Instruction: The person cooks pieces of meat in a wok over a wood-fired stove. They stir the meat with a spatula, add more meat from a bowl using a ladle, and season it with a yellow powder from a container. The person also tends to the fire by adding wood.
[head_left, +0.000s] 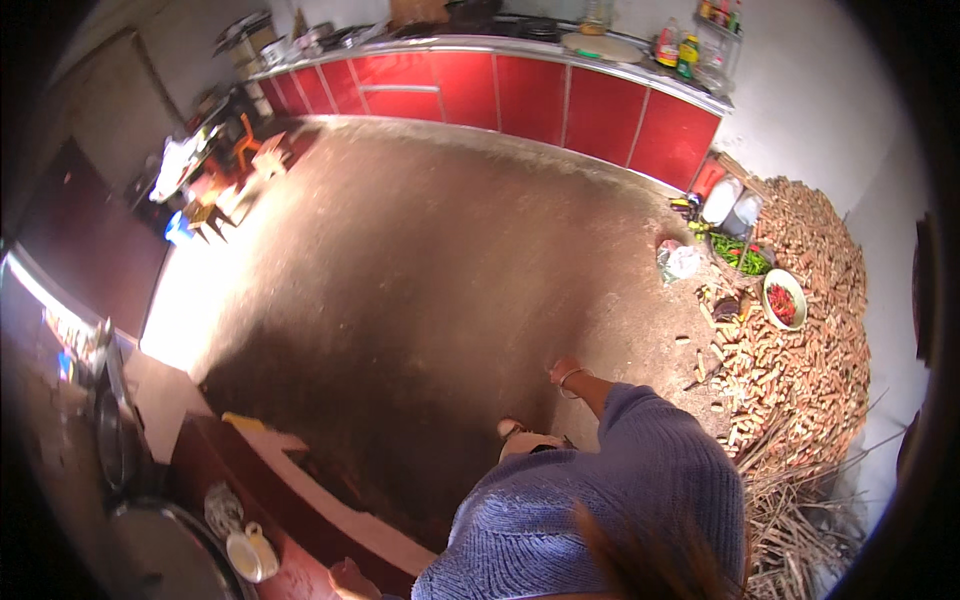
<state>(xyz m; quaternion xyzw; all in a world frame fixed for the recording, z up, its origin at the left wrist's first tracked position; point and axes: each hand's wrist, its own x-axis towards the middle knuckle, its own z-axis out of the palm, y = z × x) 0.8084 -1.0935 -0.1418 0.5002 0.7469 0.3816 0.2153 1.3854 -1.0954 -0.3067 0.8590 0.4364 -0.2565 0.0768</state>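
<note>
My right hand (564, 370), with a bangle at the wrist, hangs over the concrete floor (420, 285) to the right of my shoe; its fingers are too small and blurred to read. My left hand (351, 580) is at the bottom edge, at the side of a reddish-brown cabinet top (296, 559); it is partly cut off and its grip is unclear. On that top stands a cream mug (252, 555), beside a clear, crumpled-looking item (223, 508). A large round dark-topped object with a shiny rim (169, 551) lies left of the mug.
A heap of corncobs (802, 375) lines the right wall, with a bowl of red chilies (781, 301), a basket of green peppers (739, 255) and a plastic bag (677, 262) around it. Dry twigs (795, 525) lie nearer. Red cabinets (532, 97) span the far wall; small stools (208, 214) stand left.
</note>
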